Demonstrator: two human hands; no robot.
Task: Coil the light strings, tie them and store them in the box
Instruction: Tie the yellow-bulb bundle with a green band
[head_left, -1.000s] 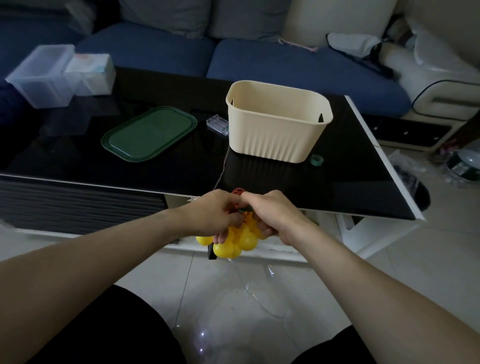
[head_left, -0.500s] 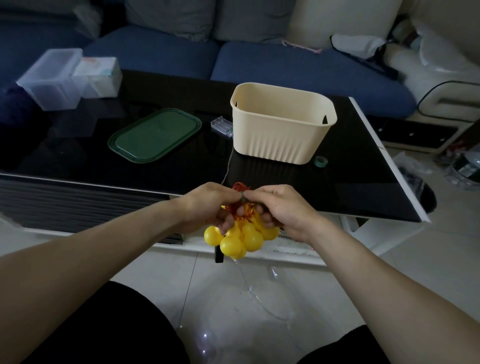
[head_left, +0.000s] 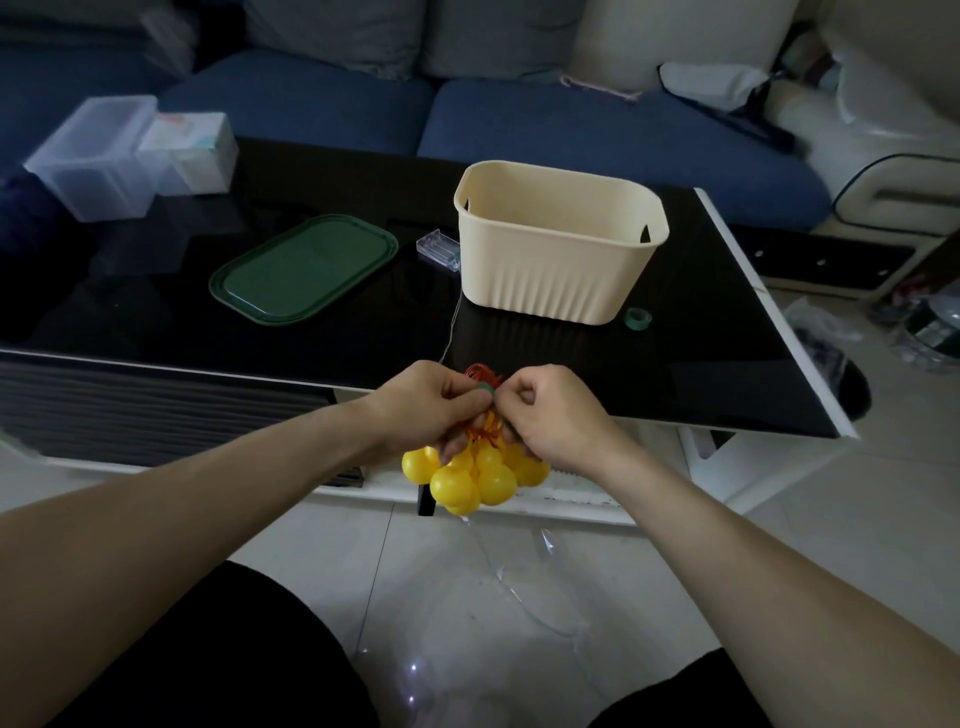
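Observation:
A coiled light string (head_left: 475, 475) with several yellow ball lights and orange-red wire hangs in front of the black table's near edge. My left hand (head_left: 428, 405) grips the bundle from the left, and my right hand (head_left: 553, 410) grips it from the right. Between their fingertips sits a small green tie (head_left: 485, 389) on the wire. A thin wire runs from the bundle up to a clear battery case (head_left: 439, 248) on the table. The cream ribbed box (head_left: 558, 244) stands open behind my hands.
A green lid (head_left: 304, 270) lies left of the box on the black glass table (head_left: 701, 353). A small green tape roll (head_left: 638, 318) sits right of the box. Clear plastic containers (head_left: 104, 156) stand at the far left. A blue sofa is behind.
Both hands and the bundle have risen slightly toward the table edge, and the yellow balls now hang more in view below my fingers. The green tie shows between my fingertips.

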